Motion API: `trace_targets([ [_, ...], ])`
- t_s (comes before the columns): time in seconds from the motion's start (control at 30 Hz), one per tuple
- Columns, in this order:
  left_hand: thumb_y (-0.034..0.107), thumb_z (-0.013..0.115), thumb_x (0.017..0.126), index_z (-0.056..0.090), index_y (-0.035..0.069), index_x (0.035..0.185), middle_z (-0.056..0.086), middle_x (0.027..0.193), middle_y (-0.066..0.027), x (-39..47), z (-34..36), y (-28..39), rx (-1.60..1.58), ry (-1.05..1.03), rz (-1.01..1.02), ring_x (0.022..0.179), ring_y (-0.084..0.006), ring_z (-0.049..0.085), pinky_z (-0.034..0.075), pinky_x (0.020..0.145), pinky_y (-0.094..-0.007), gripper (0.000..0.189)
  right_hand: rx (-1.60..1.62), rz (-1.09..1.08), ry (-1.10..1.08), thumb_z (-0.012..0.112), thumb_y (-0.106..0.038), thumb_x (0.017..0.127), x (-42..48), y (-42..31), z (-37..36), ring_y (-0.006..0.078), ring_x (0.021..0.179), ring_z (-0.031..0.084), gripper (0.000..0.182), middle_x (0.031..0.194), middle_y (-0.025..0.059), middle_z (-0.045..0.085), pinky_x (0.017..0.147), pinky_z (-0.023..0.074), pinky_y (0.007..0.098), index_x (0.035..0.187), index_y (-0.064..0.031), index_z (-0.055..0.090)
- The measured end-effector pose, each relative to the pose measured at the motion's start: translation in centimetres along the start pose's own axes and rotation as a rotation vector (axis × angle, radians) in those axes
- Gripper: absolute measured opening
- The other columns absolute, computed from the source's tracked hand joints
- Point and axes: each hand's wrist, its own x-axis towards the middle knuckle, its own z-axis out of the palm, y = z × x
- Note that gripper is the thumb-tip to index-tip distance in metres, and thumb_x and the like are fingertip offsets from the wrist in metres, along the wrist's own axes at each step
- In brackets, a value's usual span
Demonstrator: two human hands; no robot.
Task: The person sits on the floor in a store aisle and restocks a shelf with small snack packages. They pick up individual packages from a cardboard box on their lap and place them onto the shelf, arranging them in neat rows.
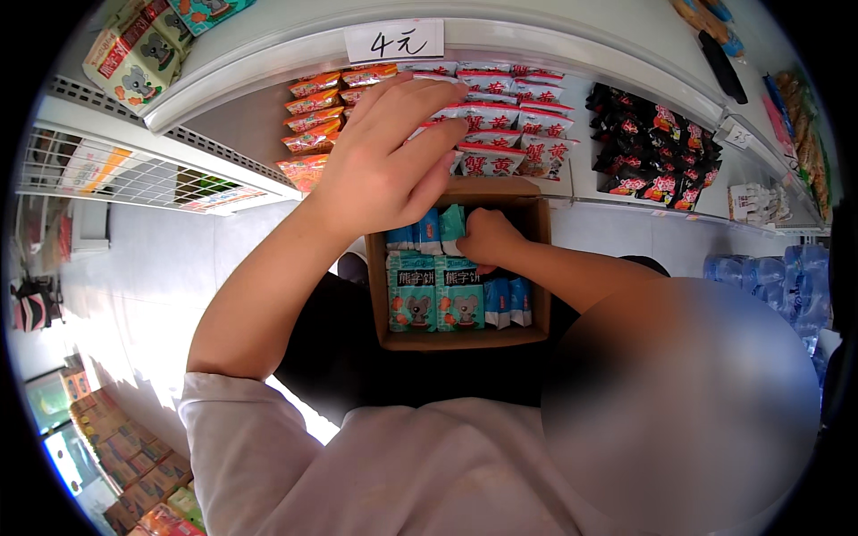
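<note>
A cardboard box (462,340) rests before me, holding teal cookie packets with a koala print (418,295) and blue-and-white packets (497,303). My right hand (493,238) is inside the box, its curled fingers on the upper end of a teal-and-white packet (452,229). Above the box's upper left edge, my left hand (395,151) reaches over the shelf with its fingers spread; its fingertips are at the rows of white-and-red snack bags (493,161). Whether those fingertips touch a bag cannot be told. Orange snack bags (312,123) lie left of this hand, partly hidden by it.
Black-and-red snack bags (660,154) stand on the shelf at right. An upper shelf edge (536,47) with a handwritten price card (394,40) crosses above my hands. A wire rack (134,171) is at left, wrapped water bottles (771,275) at right.
</note>
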Motion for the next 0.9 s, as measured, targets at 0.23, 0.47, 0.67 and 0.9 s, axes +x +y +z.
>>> trace_targets([
  [0.23,-0.001,0.071,0.074,0.070,0.000,0.102,0.067,0.123,-0.0184,-0.5,0.4,1.1,-0.076,-0.059,-0.020,0.104,-0.0360,0.066,0.054,0.089,-0.0463,0.028,0.065,0.014,0.028,0.069,-0.010,0.087,0.7,-0.3,-0.4,0.0309,0.065,0.076,0.022,0.086,0.0251,0.074,0.055,0.0640,0.0376,0.092,0.0121,0.067],
  [0.47,-0.002,0.071,0.074,0.071,0.000,0.100,0.069,0.116,-0.0171,-0.3,0.1,1.4,-0.086,-0.086,-0.049,0.100,-0.0348,0.068,0.056,0.085,-0.0431,0.026,0.132,-0.062,0.024,0.068,-0.010,0.086,1.4,0.8,0.7,0.0253,0.061,0.075,0.024,0.068,0.0176,0.072,0.056,0.0610,0.0353,0.069,0.0065,0.068],
  [0.67,-0.002,0.070,0.076,0.070,0.001,0.092,0.072,0.099,-0.0136,-1.3,0.0,1.8,-0.158,-0.192,-0.060,0.088,-0.0335,0.071,0.058,0.077,-0.0423,0.017,0.282,-0.092,0.032,0.068,-0.010,0.086,-2.6,-2.3,-1.9,0.0198,0.053,0.070,0.019,0.067,0.0138,0.069,0.044,0.0503,0.0317,0.074,0.0030,0.063],
  [0.9,0.007,0.073,0.080,0.068,0.001,0.085,0.068,0.087,-0.0107,-1.4,0.1,1.3,-0.154,-0.204,-0.178,0.078,-0.0311,0.068,0.057,0.064,-0.0404,0.009,0.525,-0.213,0.046,0.066,-0.009,0.088,-7.3,-4.5,-6.2,0.0146,0.044,0.055,0.015,0.062,0.0058,0.060,0.042,0.0417,0.0291,0.076,-0.0026,0.059],
])
